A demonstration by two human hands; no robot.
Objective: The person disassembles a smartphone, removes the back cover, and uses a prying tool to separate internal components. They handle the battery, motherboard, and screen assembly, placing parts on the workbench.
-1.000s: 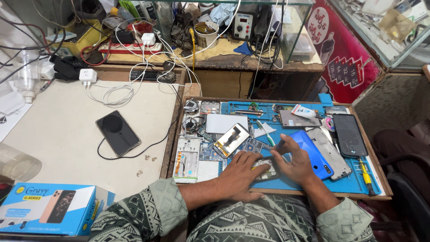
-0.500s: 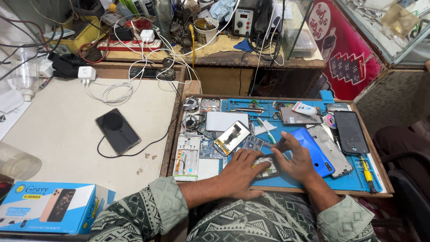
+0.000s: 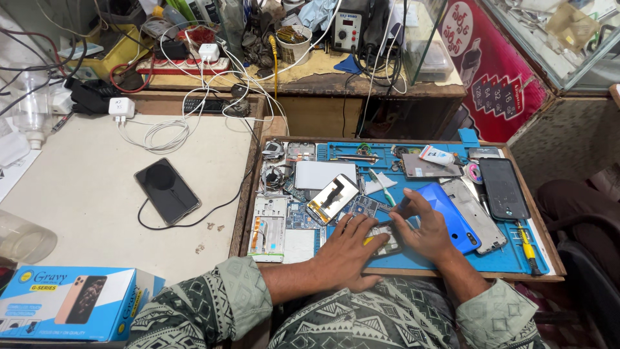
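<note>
Both hands stay put: left hand (image 3: 349,253) and right hand (image 3: 423,232) press flat, fingers spread, on a dark phone part (image 3: 385,238); blue phone (image 3: 445,216) at three o'clock.

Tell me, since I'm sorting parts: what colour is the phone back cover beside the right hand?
Bright blue back cover, head view.

Premises: a small phone repair shop. Centre of frame, a blue repair mat (image 3: 497,255) carries dismantled handsets, a circuit board (image 3: 363,207) and a detached screen (image 3: 332,198). Top centre, a cluttered bench holds a soldering station (image 3: 349,27) and tangled chargers. Lower left, a boxed phone (image 3: 68,304). Upper right, a glass display counter (image 3: 549,39).
</note>
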